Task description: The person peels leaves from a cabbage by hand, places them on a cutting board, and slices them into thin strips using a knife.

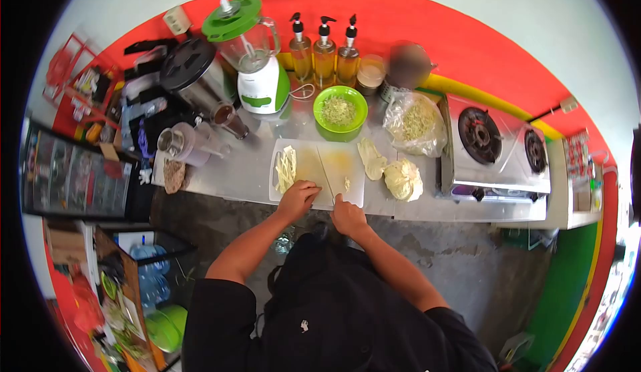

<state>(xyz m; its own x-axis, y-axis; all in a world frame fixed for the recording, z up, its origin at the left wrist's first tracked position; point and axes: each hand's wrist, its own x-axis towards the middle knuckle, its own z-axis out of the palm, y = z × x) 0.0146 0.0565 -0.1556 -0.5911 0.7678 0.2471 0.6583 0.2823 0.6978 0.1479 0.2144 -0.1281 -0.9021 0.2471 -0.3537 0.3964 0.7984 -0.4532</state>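
A white cutting board (307,161) lies at the front edge of the steel counter. My right hand (348,216) is closed around the handle of a knife (326,172), whose blade points away from me across the board. Just left of the blade, my left hand (300,200) rests on the board with fingers pressed together; what they hold, if anything, is hidden. Pale sliced cabbage (286,170) is piled along the board's left side. A small cabbage scrap (346,184) lies right of the blade. Beside the board are a loose cabbage leaf (369,158) and part of a cabbage head (403,180).
Behind the board stands a green bowl (340,132) of shredded cabbage, with a plastic bag (417,124) of more shreds to its right. A blender (262,92), pump bottles (324,55) and a clear pitcher (193,146) line the back and left. A gas stove (497,172) stands right.
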